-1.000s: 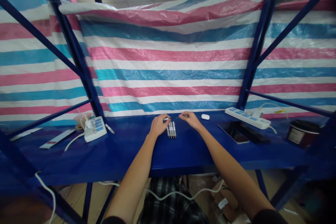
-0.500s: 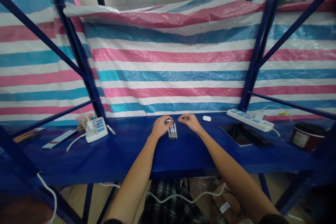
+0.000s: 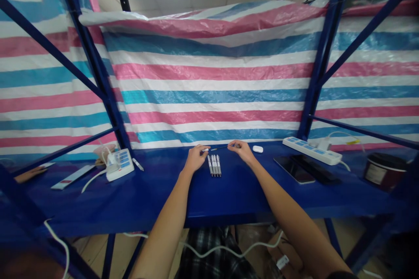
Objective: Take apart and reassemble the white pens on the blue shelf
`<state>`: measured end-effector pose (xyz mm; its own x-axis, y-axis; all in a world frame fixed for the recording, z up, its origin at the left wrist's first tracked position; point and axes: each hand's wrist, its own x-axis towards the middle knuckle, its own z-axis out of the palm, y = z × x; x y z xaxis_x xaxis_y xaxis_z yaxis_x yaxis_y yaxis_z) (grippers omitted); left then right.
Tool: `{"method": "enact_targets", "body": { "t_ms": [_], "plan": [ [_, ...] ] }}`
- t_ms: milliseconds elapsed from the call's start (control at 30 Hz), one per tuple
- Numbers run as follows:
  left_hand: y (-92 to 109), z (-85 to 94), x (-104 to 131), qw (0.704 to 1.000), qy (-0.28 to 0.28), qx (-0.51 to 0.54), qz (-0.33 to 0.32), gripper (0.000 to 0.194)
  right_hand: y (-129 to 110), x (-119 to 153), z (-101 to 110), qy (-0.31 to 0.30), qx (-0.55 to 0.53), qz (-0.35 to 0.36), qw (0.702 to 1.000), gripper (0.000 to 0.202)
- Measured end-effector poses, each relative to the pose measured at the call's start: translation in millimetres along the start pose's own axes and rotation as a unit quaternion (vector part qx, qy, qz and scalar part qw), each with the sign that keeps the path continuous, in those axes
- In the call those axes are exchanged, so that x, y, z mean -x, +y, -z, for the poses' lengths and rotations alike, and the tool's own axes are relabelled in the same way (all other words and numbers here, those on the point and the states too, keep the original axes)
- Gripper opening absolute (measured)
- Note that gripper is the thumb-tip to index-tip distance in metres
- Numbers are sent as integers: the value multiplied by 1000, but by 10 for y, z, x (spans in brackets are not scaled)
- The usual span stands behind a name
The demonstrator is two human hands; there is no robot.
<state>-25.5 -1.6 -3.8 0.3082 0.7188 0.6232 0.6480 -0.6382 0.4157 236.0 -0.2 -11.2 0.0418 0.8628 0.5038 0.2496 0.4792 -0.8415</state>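
My left hand [image 3: 195, 158] is closed in a pinch on a white pen barrel [image 3: 205, 150], mostly covered by the fingers. Across a small gap, my right hand [image 3: 241, 151] pinches a thin pen refill [image 3: 218, 148]. Its pale tip points left toward the barrel. Between and just below the hands, several white-and-grey pens [image 3: 214, 166] lie side by side in a row on the blue table [image 3: 225, 196].
A white earbud case [image 3: 258, 149] lies right of my right hand. Further right are a phone [image 3: 293, 169], a power strip [image 3: 312, 151] and a dark tub [image 3: 383, 171]. To the left sit another power strip [image 3: 120, 165], a single pen [image 3: 138, 164] and another person's hand [image 3: 31, 175].
My hands have moved apart, the left one leftward and the right one rightward. The refill now shows along more of its length, separate from the barrel.
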Motion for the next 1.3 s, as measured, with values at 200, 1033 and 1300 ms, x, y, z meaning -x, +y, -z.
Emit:
{"method": "enact_targets", "body": {
  "t_ms": [200,1033,1300],
  "plan": [
    [-41,-22,-10,1000,0,28,1,30,-68,26,8,8,-49,-24,998,33],
    [142,-44,25,990,-68,126,2,26,-89,120,-178,-87,8,-7,996,32],
    [193,-53,24,991,-67,114,-22,25,-134,146,-156,-114,15,-35,993,33]
  ]
}}
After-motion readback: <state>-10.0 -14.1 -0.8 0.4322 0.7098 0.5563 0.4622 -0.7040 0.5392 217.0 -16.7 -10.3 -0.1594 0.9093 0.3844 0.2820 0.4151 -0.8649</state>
